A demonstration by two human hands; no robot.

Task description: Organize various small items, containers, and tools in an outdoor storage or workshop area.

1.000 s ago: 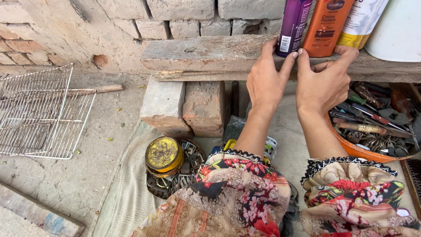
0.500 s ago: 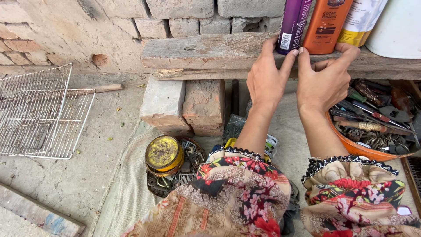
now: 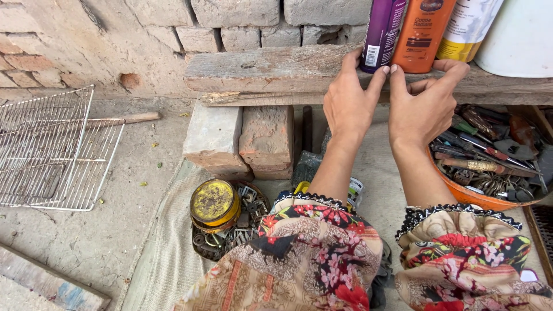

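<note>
Above both hands (image 3: 385,103), bottles (image 3: 403,31) stand on the plank (image 3: 271,69).

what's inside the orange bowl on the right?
The orange bowl holds a heap of hand tools: screwdriver-like handles, dark metal pieces and rings. Its far part sits under the wooden plank, and the right hand covers its left edge, so the contents there are hidden.

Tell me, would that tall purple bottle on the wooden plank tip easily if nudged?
Probably yes. The purple bottle looks tall and narrow, standing near the front edge of the rough wooden plank, so a push high up might topple it. Its glossy plastic could be slippery. The left hand touches its base.
</note>
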